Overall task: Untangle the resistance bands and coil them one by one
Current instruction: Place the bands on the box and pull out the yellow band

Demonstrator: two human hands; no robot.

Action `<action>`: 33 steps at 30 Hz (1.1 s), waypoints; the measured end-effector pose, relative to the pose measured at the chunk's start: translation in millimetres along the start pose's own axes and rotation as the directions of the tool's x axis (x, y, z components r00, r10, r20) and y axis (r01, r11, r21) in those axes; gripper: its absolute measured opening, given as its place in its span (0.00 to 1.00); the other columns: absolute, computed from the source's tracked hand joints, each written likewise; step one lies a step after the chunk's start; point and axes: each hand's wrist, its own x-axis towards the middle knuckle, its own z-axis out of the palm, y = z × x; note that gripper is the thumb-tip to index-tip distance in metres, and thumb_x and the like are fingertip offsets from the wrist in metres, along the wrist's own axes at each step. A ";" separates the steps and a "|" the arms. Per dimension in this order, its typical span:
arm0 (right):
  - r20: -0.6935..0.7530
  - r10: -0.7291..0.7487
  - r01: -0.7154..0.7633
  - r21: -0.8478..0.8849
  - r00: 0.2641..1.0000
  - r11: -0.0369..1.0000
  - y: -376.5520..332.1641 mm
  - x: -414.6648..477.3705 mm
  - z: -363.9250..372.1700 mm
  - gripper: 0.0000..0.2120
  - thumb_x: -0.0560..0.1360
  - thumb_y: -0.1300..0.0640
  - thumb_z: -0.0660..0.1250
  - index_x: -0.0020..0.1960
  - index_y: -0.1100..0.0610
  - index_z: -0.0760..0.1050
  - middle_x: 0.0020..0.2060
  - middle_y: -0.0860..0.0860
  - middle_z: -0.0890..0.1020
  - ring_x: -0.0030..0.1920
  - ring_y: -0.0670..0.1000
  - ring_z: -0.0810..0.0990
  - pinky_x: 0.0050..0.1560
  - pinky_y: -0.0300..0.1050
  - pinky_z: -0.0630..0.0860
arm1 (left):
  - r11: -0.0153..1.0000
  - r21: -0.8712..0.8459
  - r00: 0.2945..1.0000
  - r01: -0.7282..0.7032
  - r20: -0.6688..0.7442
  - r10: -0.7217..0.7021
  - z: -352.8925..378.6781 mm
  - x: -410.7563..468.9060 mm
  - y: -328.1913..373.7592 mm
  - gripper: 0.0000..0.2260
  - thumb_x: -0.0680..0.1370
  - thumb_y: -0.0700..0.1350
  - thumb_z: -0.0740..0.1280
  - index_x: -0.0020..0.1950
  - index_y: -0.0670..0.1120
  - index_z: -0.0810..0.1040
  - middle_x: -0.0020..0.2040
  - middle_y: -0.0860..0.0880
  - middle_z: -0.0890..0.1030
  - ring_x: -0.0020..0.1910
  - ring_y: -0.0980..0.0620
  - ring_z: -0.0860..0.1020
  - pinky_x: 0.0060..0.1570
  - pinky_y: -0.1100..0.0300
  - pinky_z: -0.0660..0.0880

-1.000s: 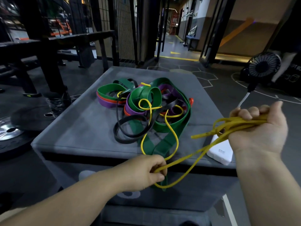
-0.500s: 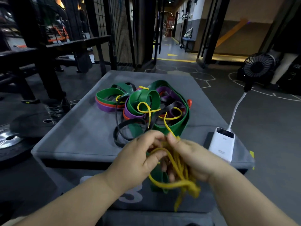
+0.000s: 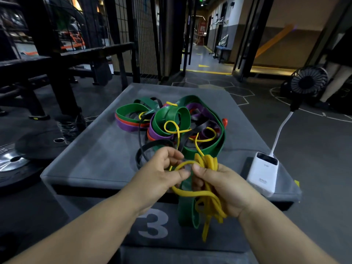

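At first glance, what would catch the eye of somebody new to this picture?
First the yellow band in front: the right hand grips its coils and the left hand pinches one loop. Behind the hands, a bright tangle of green, purple, orange and black bands lies on the grey box, with a white power bank at its right edge.
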 end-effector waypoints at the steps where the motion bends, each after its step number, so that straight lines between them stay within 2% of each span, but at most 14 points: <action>1: -0.048 -0.022 0.023 0.019 0.999 1.000 0.1 0.9 -0.5 0.13 0.70 0.52 0.74 0.33 0.57 0.74 0.27 0.52 0.72 0.29 0.49 0.72 0.31 0.42 0.71 | 0.994 -0.057 0.995 0.090 0.059 -0.086 -0.3 -0.5 1.1 0.14 0.74 0.43 0.72 0.56 0.50 0.73 0.49 0.49 0.78 0.42 0.54 0.77 0.44 0.57 0.75; 5: -0.237 -0.060 0.082 0.082 0.970 0.993 -1.1 4.2 -2.6 0.14 0.74 0.53 0.68 0.33 0.57 0.71 0.28 0.52 0.72 0.28 0.49 0.73 0.31 0.44 0.70 | 0.943 -0.179 0.940 0.281 0.251 -0.233 2.4 -3.8 4.1 0.02 0.78 0.38 0.65 0.47 0.43 0.74 0.38 0.49 0.78 0.37 0.54 0.76 0.39 0.62 0.75; 8: -0.312 -0.075 0.100 0.064 0.947 0.993 1.3 7.2 -2.6 0.17 0.78 0.53 0.65 0.33 0.58 0.69 0.27 0.53 0.73 0.28 0.50 0.71 0.30 0.43 0.70 | 0.832 -0.422 0.921 0.361 0.304 -0.245 4.4 -4.3 5.8 0.03 0.74 0.42 0.66 0.43 0.43 0.74 0.36 0.47 0.80 0.37 0.50 0.81 0.40 0.59 0.79; 13: -0.407 -0.163 0.169 -0.022 0.899 0.985 7.6 13.7 -6.3 0.14 0.77 0.50 0.67 0.37 0.56 0.72 0.29 0.51 0.74 0.34 0.54 0.72 0.42 0.57 0.75 | 0.645 -0.695 0.939 0.319 0.324 -0.115 7.1 -5.7 6.8 0.04 0.73 0.39 0.68 0.46 0.40 0.76 0.37 0.45 0.80 0.45 0.43 0.84 0.48 0.51 0.82; 15: -0.435 -0.198 0.200 -0.042 0.878 0.979 9.8 15.6 -7.4 0.14 0.77 0.50 0.67 0.37 0.56 0.72 0.28 0.51 0.74 0.35 0.54 0.72 0.43 0.57 0.74 | 0.616 -0.734 0.949 0.286 0.305 -0.077 8.0 -5.7 7.3 0.05 0.72 0.38 0.67 0.48 0.40 0.75 0.34 0.46 0.77 0.39 0.46 0.83 0.45 0.52 0.82; 17: -0.468 -0.238 0.234 -0.067 0.851 0.970 10.0 16.5 -7.2 0.16 0.78 0.50 0.67 0.35 0.55 0.71 0.28 0.50 0.75 0.36 0.53 0.72 0.39 0.50 0.71 | 0.664 -0.690 0.946 0.287 0.312 -0.085 9.0 -5.9 7.1 0.06 0.74 0.41 0.67 0.49 0.40 0.74 0.32 0.48 0.71 0.29 0.52 0.75 0.40 0.55 0.81; 18: -0.475 -0.236 0.245 -0.044 0.848 0.969 9.3 16.8 -6.6 0.17 0.78 0.50 0.66 0.33 0.54 0.71 0.28 0.49 0.74 0.35 0.52 0.73 0.37 0.47 0.70 | 0.730 -0.620 0.941 0.288 0.326 -0.095 10.2 -6.7 7.5 0.09 0.74 0.43 0.67 0.50 0.41 0.73 0.32 0.49 0.70 0.26 0.53 0.71 0.36 0.57 0.79; 20: -0.473 -0.182 0.269 0.122 0.862 0.955 5.1 16.9 -5.9 0.17 0.79 0.52 0.66 0.33 0.54 0.69 0.27 0.49 0.73 0.33 0.50 0.75 0.36 0.45 0.71 | 0.891 -0.383 0.933 0.244 0.344 -0.107 11.2 -6.9 3.2 0.10 0.74 0.45 0.65 0.52 0.42 0.72 0.32 0.51 0.69 0.26 0.56 0.66 0.29 0.62 0.71; 22: -0.454 -0.108 0.268 0.305 0.884 0.914 -1.5 15.7 -7.4 0.16 0.77 0.53 0.67 0.33 0.55 0.68 0.27 0.50 0.72 0.30 0.49 0.75 0.35 0.45 0.74 | 0.974 -0.164 0.931 0.157 0.353 -0.091 13.4 -6.6 -2.5 0.04 0.79 0.42 0.62 0.53 0.44 0.72 0.31 0.54 0.68 0.27 0.58 0.63 0.26 0.66 0.62; 24: -0.404 -0.069 0.253 0.425 0.912 0.869 -9.0 12.0 -12.1 0.14 0.72 0.53 0.70 0.33 0.54 0.68 0.25 0.48 0.69 0.25 0.46 0.71 0.30 0.41 0.74 | 0.996 -0.027 0.951 0.080 0.301 -0.068 16.3 -6.3 -4.0 0.02 0.82 0.41 0.60 0.52 0.44 0.71 0.31 0.54 0.66 0.26 0.59 0.62 0.25 0.68 0.59; 26: -0.267 -0.061 0.197 0.519 0.962 0.832 -15.8 5.4 -18.7 0.13 0.68 0.53 0.73 0.34 0.53 0.68 0.23 0.45 0.65 0.21 0.43 0.65 0.25 0.37 0.69 | 0.999 0.029 0.984 0.026 0.176 -0.031 16.8 -4.2 -3.8 0.06 0.82 0.42 0.59 0.47 0.44 0.72 0.31 0.53 0.67 0.25 0.59 0.62 0.26 0.68 0.60; 29: 0.069 -0.073 0.024 0.539 0.995 0.842 -20.1 -4.0 -25.1 0.19 0.61 0.55 0.81 0.35 0.56 0.70 0.22 0.45 0.66 0.19 0.41 0.65 0.23 0.35 0.67 | 0.993 -0.118 1.000 -0.020 0.021 0.022 11.4 1.4 -2.0 0.10 0.83 0.41 0.58 0.43 0.45 0.72 0.31 0.52 0.68 0.27 0.57 0.64 0.28 0.64 0.64; 31: 0.290 -0.077 -0.079 0.491 0.954 0.867 -16.3 -4.8 -27.5 0.15 0.67 0.56 0.78 0.38 0.57 0.71 0.23 0.46 0.70 0.20 0.41 0.67 0.24 0.35 0.69 | 0.985 -0.164 0.998 -0.050 -0.044 0.043 7.1 6.0 -4.2 0.11 0.82 0.44 0.59 0.42 0.47 0.75 0.33 0.51 0.71 0.31 0.55 0.69 0.34 0.58 0.72; 33: 0.460 -0.075 -0.159 0.451 0.885 0.878 -11.3 -4.4 -25.2 0.10 0.76 0.56 0.70 0.42 0.58 0.72 0.27 0.47 0.75 0.22 0.41 0.68 0.28 0.34 0.71 | 0.994 -0.082 0.996 -0.079 -0.050 0.075 5.8 6.7 -8.0 0.08 0.79 0.51 0.63 0.43 0.51 0.77 0.36 0.50 0.75 0.37 0.53 0.74 0.46 0.48 0.76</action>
